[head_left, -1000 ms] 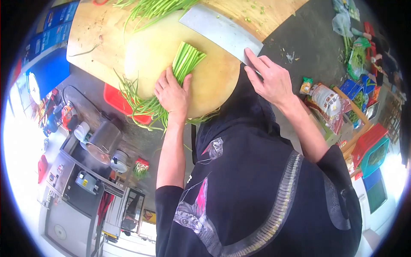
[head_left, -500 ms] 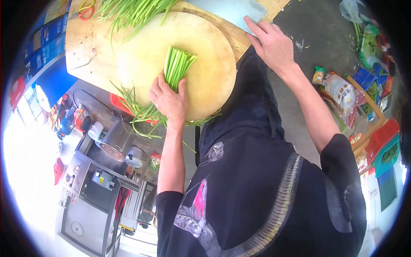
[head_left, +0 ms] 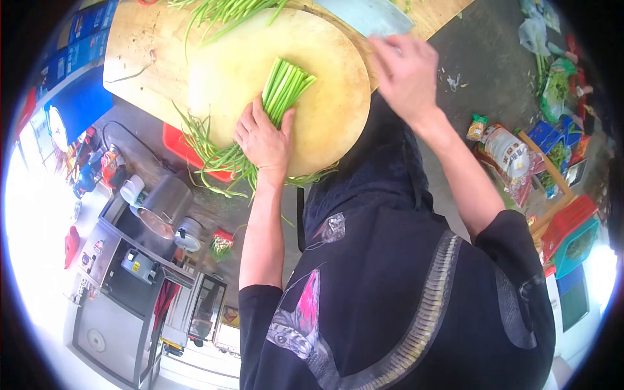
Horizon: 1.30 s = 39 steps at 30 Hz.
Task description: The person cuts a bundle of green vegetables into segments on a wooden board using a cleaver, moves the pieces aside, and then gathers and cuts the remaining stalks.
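Note:
My left hand (head_left: 265, 138) is wrapped round a bunch of garlic scapes (head_left: 286, 88), pressing it on a round cutting board (head_left: 335, 110). The evenly cut ends point away from me, and the long thin tails hang over the board's near edge. At the top of the view lies a broad, pale flat blade (head_left: 367, 16), like a cleaver's, with no handle in sight. Just beside its corner is my right hand (head_left: 409, 75), blurred, its fingers loosely bent and apart with nothing visible in them. More garlic scapes (head_left: 237, 16) lie at the board's far edge.
The board rests on a wooden table (head_left: 140, 62). Below its near edge stands a red basin (head_left: 185, 151). A large metal pot (head_left: 162, 201) is at the lower left. On the floor at right are a white printed sack (head_left: 507, 149) and bagged greens (head_left: 559, 84).
My right hand has drawn off the pale blade's corner, its fingers bending in. My left hand keeps its hold on the bunch. The whole view has shifted slightly.

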Available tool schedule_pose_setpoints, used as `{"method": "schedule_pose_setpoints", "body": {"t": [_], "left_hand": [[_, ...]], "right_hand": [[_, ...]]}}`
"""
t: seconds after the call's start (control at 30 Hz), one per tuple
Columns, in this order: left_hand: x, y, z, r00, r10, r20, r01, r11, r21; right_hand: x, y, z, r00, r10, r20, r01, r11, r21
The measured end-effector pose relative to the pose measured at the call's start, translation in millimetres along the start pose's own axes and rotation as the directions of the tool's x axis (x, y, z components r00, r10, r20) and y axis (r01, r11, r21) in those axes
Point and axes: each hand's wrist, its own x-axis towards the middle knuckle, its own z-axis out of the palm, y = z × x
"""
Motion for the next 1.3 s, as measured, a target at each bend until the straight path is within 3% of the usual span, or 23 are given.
{"method": "schedule_pose_setpoints", "body": {"t": [0.03, 0.13, 0.27, 0.43, 0.53, 0.77, 0.93, 1.03, 1.13, 1.23, 1.3], "left_hand": [[-0.2, -0.3, -0.3, 1.000, -0.001, 0.001, 0.001, 1.000, 0.003], [-0.2, -0.7, -0.3, 1.000, -0.007, 0.005, 0.007, 1.000, 0.007], [0.4, -2.1, 3.7, 0.999, 0.009, -0.037, -0.006, 0.997, 0.077], [-1.0, -1.1, 4.3, 1.000, -0.022, -0.011, 0.023, 0.999, 0.034], [-0.9, -1.7, 1.7, 1.000, -0.028, 0.015, 0.028, 1.000, 0.007], [0.0, -2.0, -2.6, 1.000, -0.007, 0.027, 0.006, 1.000, 0.029], [-1.1, -2.5, -2.8, 1.000, 0.005, 0.021, -0.006, 1.000, 0.021], [-0.1, -1.3, -3.9, 1.000, 0.000, 0.020, 0.000, 1.000, 0.002], [0.8, -0.4, -2.1, 1.000, 0.001, 0.007, -0.001, 1.000, 0.024], [2.3, -1.1, -0.2, 1.000, 0.008, -0.006, -0.008, 0.999, 0.038], [-0.5, -1.9, 0.3, 1.000, 0.008, -0.007, -0.008, 0.999, 0.033]], "right_hand": [[3.9, -12.3, 1.0, 0.998, -0.058, -0.020, 0.059, 0.993, 0.098], [6.0, -50.3, 20.8, 0.976, -0.174, 0.132, 0.119, 0.931, 0.345], [11.9, -66.5, 36.7, 0.970, -0.070, 0.232, -0.029, 0.916, 0.400], [8.8, -74.1, 40.5, 0.962, 0.044, 0.270, -0.181, 0.842, 0.509], [16.5, -77.2, 36.8, 0.896, 0.128, 0.424, -0.372, 0.738, 0.564], [24.8, -74.5, 31.8, 0.756, 0.241, 0.609, -0.594, 0.645, 0.482], [33.2, -76.9, 24.5, 0.687, 0.304, 0.659, -0.679, 0.592, 0.434], [32.2, -72.6, 25.0, 0.760, 0.252, 0.599, -0.590, 0.654, 0.473], [31.0, -70.7, 19.8, 0.761, 0.244, 0.601, -0.606, 0.598, 0.525], [16.9, -51.0, 9.3, 0.849, 0.284, 0.445, -0.518, 0.613, 0.597], [13.4, -33.0, -6.8, 0.822, 0.392, 0.412, -0.566, 0.637, 0.524]]}}
